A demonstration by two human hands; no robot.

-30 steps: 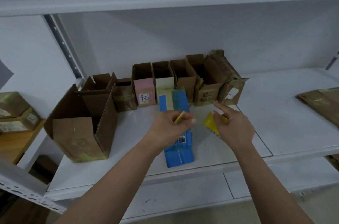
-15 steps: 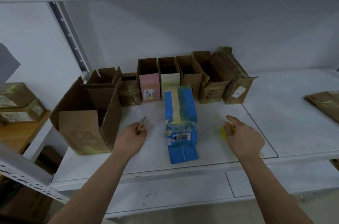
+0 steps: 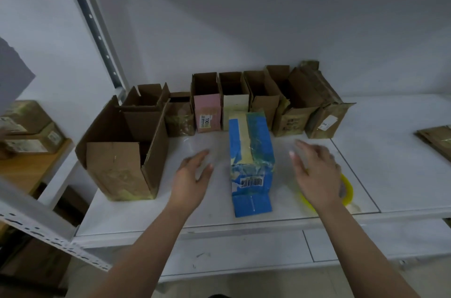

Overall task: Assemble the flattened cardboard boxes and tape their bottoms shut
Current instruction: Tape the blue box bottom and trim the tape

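A: Where was the blue box [image 3: 251, 151]?
B: Lying on the shelf [image 3: 390, 170] between both hands, its taped bottom facing up. Left hand [image 3: 192, 175] and right hand [image 3: 314, 173] were spread, holding nothing.
A: Next?
B: Probably gripping both sides and standing it upright

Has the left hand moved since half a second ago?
Yes. The left hand has shifted right, away from the big brown box and toward the blue box, and its fingers are now open with no yellow stick in them.
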